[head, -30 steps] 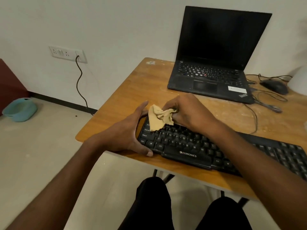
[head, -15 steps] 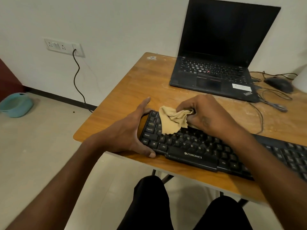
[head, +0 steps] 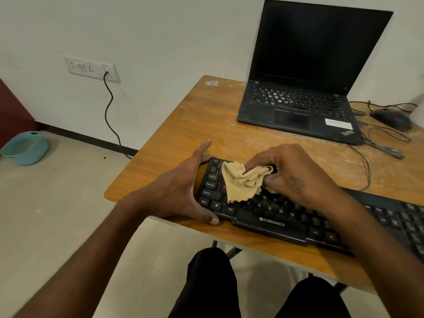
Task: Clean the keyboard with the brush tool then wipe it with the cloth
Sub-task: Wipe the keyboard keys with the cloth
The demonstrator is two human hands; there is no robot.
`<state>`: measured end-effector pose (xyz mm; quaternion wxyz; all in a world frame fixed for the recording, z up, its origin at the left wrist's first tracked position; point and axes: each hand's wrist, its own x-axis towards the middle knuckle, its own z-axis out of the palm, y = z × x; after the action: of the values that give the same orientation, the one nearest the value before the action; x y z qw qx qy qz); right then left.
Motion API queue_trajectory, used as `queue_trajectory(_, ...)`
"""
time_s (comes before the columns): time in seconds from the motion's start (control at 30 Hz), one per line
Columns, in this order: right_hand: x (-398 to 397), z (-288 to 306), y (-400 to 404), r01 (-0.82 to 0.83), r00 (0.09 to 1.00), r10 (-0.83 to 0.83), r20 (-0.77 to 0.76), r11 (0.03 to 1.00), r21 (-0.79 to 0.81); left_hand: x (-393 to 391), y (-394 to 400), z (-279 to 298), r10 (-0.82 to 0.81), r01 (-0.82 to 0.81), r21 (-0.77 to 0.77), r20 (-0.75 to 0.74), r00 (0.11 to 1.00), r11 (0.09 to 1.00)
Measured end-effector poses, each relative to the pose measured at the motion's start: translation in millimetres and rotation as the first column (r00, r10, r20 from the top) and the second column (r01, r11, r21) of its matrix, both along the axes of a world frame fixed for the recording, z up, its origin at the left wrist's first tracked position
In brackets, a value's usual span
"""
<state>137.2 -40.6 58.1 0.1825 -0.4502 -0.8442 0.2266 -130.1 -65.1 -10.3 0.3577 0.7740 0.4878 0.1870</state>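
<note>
While the left hand (head: 181, 191) clamps the left end of the black keyboard (head: 270, 216), thumb hooked on its front edge and fingers stretched along the far corner, the right hand (head: 291, 171) has its fingers curled tight round a bunched tan cloth (head: 243, 182), pressing it onto the upper-left keys. That keyboard lies along the near edge of the wooden table (head: 206, 125), with an open dark-screened laptop (head: 305, 72) further back, a mouse (head: 392, 119) and loose cables (head: 378, 143) to its right.
</note>
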Motion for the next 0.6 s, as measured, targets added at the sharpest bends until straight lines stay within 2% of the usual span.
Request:
queue_trajectory(0.13,-43,-6,-7,-0.017,0.996,0.023,-0.092,0.998,0.061,2,-1,0,-0.007,0.007,-0.015,0.014,1.000,1.000)
queue_trajectory(0.23,-68,-11,-4,-0.092,0.991,0.101,-0.084,0.990,0.108,2,-2,2,-0.018,0.018,0.006,0.002,1.000,1.000)
queue_trajectory(0.4,-24,0,-3,-0.061,0.998,0.060,-0.035,0.997,-0.036,1,-2,2,0.001,-0.001,-0.005,-0.005,1.000,1.000)
queue_trajectory(0.47,1,2,-5,-0.013,0.997,0.006,-0.073,0.994,-0.106,0,-1,1,0.003,-0.004,-0.010,-0.011,1.000,1.000)
queue_trajectory(0.6,-3,-4,-8,0.034,0.993,-0.042,-0.110,0.996,-0.077,0,-1,0,-0.002,0.002,-0.004,-0.020,1.000,1.000)
